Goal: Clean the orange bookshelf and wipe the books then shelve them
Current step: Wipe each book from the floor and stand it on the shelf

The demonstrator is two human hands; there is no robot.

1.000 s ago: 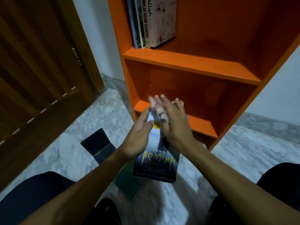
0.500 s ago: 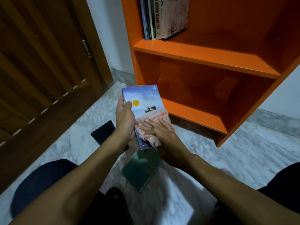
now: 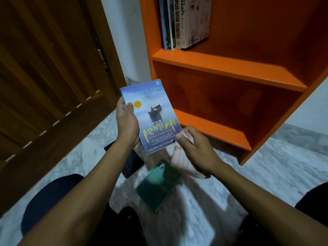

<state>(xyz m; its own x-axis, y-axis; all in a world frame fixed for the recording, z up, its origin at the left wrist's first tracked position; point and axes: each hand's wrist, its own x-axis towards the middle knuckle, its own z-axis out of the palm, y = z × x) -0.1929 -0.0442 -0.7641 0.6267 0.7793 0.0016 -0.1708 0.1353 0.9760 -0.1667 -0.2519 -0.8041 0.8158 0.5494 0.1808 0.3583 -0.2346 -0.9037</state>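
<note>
The left hand (image 3: 126,121) grips the blue book (image 3: 151,118) by its left edge, thumb laid on the cover, holding it face up between both hands. The right hand (image 3: 193,148) pinches the book's lower right corner with its thumb while its curled fingers clutch a striped cloth (image 3: 182,161) that hangs below the palm. Beyond the right hand stands the orange bookshelf (image 3: 230,68), a row of shelved books (image 3: 184,22) on its upper board. Below the hands, a green book (image 3: 158,185) and a dark book (image 3: 132,162) lie on the marble floor (image 3: 266,174)
</note>
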